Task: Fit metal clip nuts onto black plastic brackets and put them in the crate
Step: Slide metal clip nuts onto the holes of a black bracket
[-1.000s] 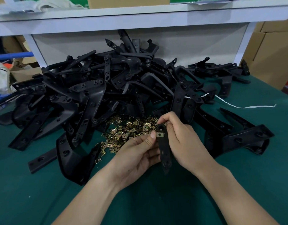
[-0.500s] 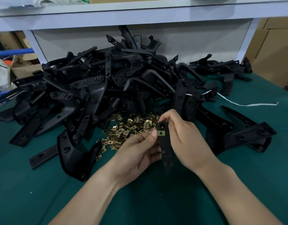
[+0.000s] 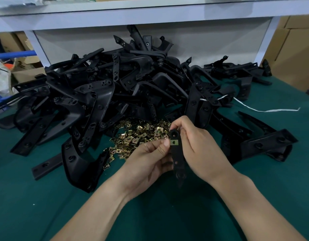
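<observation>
A narrow black plastic bracket [image 3: 177, 159] stands nearly upright between both hands, just above the green table. My right hand [image 3: 197, 145] grips its upper end and right edge. My left hand [image 3: 150, 157] holds it from the left, thumb pressed beside a brass clip nut [image 3: 174, 142] sitting on the bracket below its top hole. A heap of loose brass clip nuts [image 3: 136, 136] lies on the table just behind my left hand. A big pile of black brackets [image 3: 115, 87] fills the table behind that. No crate shows.
The green table [image 3: 185, 214] spreads toward me. More brackets [image 3: 265, 143] lie to the right of my hands, one flat strip [image 3: 45, 166] to the left. A white string [image 3: 265, 110] trails at right. A white shelf [image 3: 150, 13] and cardboard boxes [image 3: 293, 54] stand behind.
The hands and bracket stay in nearly the same place. The clip nut sits slightly lower on the bracket, with the top hole now showing above it.
</observation>
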A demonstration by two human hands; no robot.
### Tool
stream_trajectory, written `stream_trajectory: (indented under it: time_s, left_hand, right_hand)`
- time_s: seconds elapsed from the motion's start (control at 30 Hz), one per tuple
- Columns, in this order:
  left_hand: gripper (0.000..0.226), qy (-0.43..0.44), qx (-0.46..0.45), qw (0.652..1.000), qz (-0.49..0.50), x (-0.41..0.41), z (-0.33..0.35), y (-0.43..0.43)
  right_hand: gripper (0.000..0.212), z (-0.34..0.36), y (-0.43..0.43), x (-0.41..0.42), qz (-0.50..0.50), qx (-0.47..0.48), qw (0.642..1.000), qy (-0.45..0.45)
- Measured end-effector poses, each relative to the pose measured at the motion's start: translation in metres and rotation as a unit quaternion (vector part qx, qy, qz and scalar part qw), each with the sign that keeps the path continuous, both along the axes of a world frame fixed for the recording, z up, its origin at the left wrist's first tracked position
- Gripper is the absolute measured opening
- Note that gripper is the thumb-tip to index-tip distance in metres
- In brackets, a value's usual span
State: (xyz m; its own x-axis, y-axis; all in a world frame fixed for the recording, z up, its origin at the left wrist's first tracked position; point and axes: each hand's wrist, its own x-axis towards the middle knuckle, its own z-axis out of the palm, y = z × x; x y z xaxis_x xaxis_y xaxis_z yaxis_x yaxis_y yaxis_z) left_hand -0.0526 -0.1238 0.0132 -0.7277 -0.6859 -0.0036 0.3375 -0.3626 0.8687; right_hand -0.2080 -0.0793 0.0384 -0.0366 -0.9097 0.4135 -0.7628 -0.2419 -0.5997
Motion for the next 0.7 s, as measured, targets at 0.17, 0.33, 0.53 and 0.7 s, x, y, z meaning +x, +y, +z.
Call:
stream_trajectory:
  time_s: [0.17,0.33,0.53,0.7]
  left_hand:
    - [0.033,-0.012,-0.018,1.0,0.001,-0.0002,-0.0009,0.0006]
    - [0.029,-0.015,-0.025,1.0,0.0,0.0007,-0.0016,0.0015]
    - [0.033,-0.02,-0.042,0.999,-0.002,0.0008,-0.0026,0.0017]
    - [0.039,-0.027,-0.047,0.999,-0.001,0.0011,-0.0026,0.0023]
  right_hand:
    - [0.028,0.0011,0.0002,-0.0006,0.004,-0.005,1.0,0.013]
    - [0.027,0.002,0.0011,0.0001,0.007,-0.012,1.0,0.022]
    - [0.026,0.0013,0.0025,-0.0021,0.01,-0.027,0.999,0.042]
    - [0.028,0.003,0.0036,-0.0016,0.017,-0.04,0.997,0.064]
